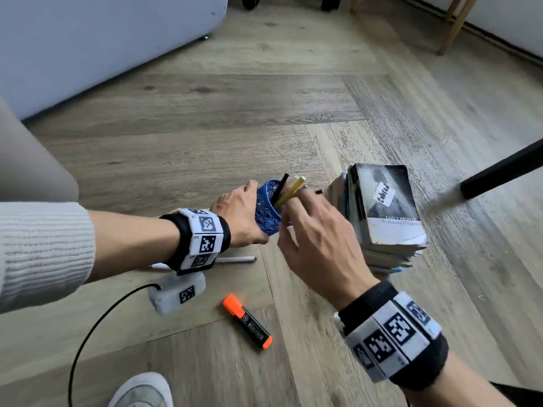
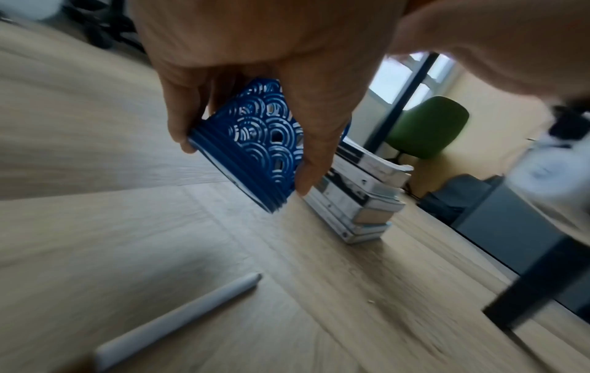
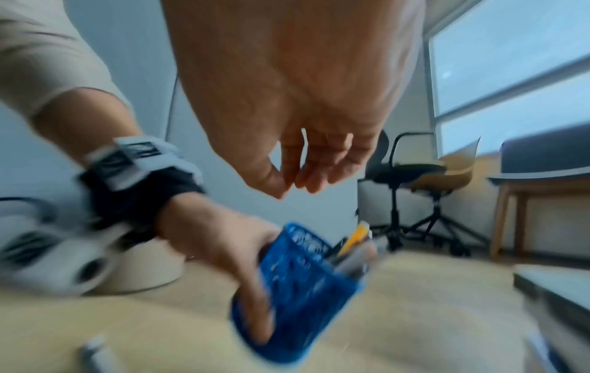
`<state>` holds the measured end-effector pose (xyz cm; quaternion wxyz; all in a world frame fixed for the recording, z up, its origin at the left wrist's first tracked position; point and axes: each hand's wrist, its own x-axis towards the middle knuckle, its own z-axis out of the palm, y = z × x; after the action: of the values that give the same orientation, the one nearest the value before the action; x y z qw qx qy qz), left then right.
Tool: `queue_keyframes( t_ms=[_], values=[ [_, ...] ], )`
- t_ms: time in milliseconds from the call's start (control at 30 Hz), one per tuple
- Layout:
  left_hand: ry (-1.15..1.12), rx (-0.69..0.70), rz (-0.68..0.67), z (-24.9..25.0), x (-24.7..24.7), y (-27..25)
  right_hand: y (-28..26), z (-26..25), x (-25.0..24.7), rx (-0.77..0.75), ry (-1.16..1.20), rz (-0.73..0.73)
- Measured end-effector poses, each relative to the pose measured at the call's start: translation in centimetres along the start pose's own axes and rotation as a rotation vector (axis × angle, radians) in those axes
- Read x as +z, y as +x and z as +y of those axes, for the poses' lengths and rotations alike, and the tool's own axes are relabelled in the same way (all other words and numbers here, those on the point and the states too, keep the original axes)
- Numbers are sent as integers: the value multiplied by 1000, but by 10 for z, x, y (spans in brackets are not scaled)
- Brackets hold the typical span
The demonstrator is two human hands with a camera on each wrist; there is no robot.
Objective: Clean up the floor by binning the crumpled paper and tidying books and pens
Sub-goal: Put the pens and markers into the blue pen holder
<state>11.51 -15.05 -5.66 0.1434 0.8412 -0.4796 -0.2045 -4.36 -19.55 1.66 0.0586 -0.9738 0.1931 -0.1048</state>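
Two pens leaned toward one o'clock in the tilted cup my left hand clasped; they could spill. Right hand hung loose, holding nothing.

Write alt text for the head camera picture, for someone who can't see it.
A left hand grips a tilted blue pen holder above a wooden floor while the right hand hovers open beside the pens in it. A stack of books stands to the right; an orange highlighter and a white pen lie loose.
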Motion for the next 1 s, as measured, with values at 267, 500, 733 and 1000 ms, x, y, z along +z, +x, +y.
queue_keyframes(
  t_ms=[267,500,733,1000],
  values=[
    [80,-127,23,-60,-19,-8,-85,-48,106,177,85,-754],
    [135,-101,1,-75,-22,-15,-30,-18,60,156,435,-232],
    [41,-140,56,-79,-20,-8,58,-1,53,211,315,107],
    [-61,-245,153,-118,-37,-18,45,-26,81,264,638,255]
  ],
)
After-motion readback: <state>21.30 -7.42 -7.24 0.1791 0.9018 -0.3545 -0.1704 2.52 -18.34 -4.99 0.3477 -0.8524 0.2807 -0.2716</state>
